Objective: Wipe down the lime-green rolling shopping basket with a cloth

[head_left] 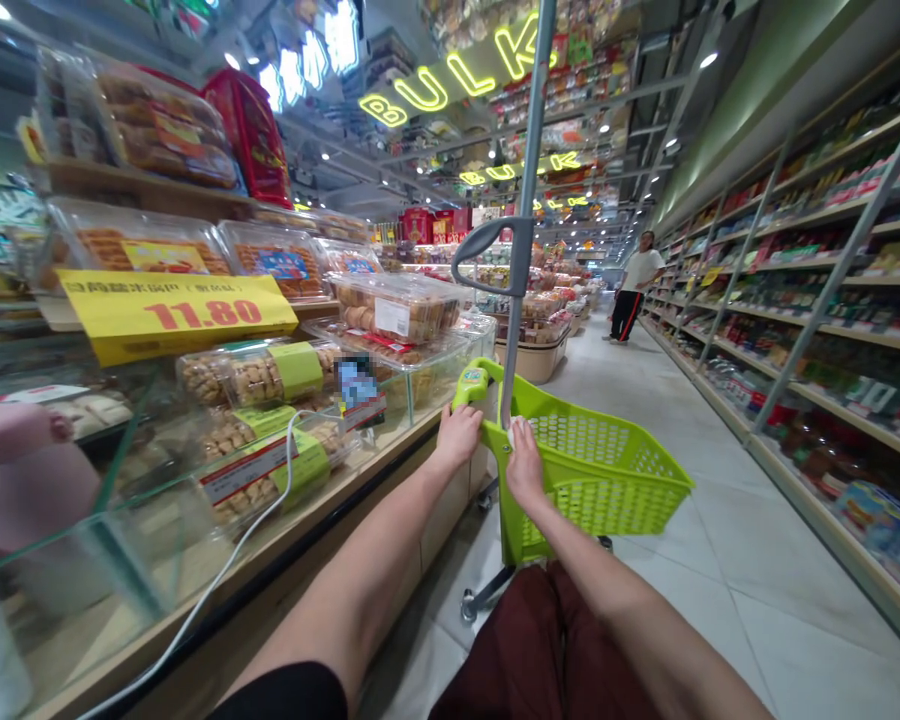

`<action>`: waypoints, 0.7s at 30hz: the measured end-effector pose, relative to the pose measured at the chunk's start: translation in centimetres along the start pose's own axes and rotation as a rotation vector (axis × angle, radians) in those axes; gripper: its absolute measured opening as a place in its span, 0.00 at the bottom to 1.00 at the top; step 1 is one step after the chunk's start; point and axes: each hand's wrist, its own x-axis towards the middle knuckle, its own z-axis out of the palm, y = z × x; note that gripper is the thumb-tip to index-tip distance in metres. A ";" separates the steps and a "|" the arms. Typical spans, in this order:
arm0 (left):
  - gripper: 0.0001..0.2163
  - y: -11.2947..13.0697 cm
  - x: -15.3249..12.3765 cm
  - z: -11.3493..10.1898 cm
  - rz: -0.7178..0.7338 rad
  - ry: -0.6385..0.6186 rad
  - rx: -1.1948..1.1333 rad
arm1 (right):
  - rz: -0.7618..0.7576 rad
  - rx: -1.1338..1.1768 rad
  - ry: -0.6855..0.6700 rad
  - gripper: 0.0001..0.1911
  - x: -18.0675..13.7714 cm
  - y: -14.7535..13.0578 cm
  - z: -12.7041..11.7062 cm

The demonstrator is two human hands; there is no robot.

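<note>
A lime-green shopping cart (607, 470) with a perforated basket stands directly in front of me. My left hand (460, 436) is closed on the cart's green handle (471, 384), at its left end. Beside it, my right hand (526, 468) is closed around a small white tissue (520, 428), pressed to the basket's near rim. Between the hands rises a tall grey pole (529, 180), which carries a grey loop grip (495, 258). The fingertips of my right hand are partly hidden by the hand itself.
On the left, a glass-edged counter holds clear packs of snacks (270, 375) and a yellow price sign (180, 312). A white cable (229, 560) hangs over its edge. Stocked shelves (832, 290) line the right. A person (634, 285) stands farther down the aisle.
</note>
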 end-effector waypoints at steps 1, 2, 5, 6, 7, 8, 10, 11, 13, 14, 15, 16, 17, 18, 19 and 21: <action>0.07 0.1 -0.3 -0.2 0.007 0.001 0.004 | 0.008 -0.003 0.007 0.33 -0.3 -0.2 -0.1; 0.07 0.1 -0.5 -0.4 0.012 0.001 0.008 | 0.021 -0.007 0.017 0.33 -0.6 -0.2 -0.2; 0.07 0.4 -0.6 -0.9 0.006 -0.009 0.013 | 0.069 0.008 0.056 0.32 -1.0 -0.2 0.0; 0.06 0.5 -0.5 -1.0 0.000 -0.008 0.012 | 0.078 0.025 0.062 0.32 -0.9 0.0 0.1; 0.06 0.6 -0.4 -0.9 -0.003 -0.005 0.009 | 0.082 0.048 0.063 0.32 -0.9 0.2 0.3; 0.06 0.8 -0.2 -0.9 -0.003 0.002 0.007 | 0.083 0.073 0.063 0.32 -0.8 0.5 0.4; 0.06 1.3 0.2 -0.6 0.000 0.018 0.005 | 0.092 0.121 0.064 0.32 -0.4 1.4 0.6; 0.06 1.6 0.4 -0.4 0.003 0.023 0.004 | 0.100 0.139 0.064 0.32 -0.2 2.0 0.6; 0.06 2.5 0.9 0.0 0.005 0.028 -0.001 | 0.124 0.164 0.061 0.32 0.3 3.3 0.3; 0.06 3.1 1.1 0.1 0.003 0.029 -0.005 | 0.133 0.172 0.056 0.32 0.6 4.0 0.1; 0.05 3.7 1.2 0.3 0.002 0.031 -0.009 | 0.138 0.178 0.047 0.32 0.9 4.7 -0.2; 0.05 4.4 1.3 0.5 0.005 0.037 -0.013 | 0.141 0.180 0.036 0.32 1.2 5.3 -0.6; 0.05 5.1 1.4 0.6 0.014 0.045 -0.020 | 0.145 0.179 0.026 0.32 1.5 6.0 -1.0; 0.05 5.7 1.4 0.6 0.027 0.050 -0.030 | 0.149 0.176 0.017 0.32 1.7 6.6 -1.5; 0.06 6.4 1.4 0.6 0.043 0.053 -0.044 | 0.159 0.169 0.011 0.31 2.0 7.1 -2.0; 0.08 7.3 1.5 0.5 0.086 0.039 -0.086 | 0.205 0.146 0.003 0.30 2.4 8.0 -3.0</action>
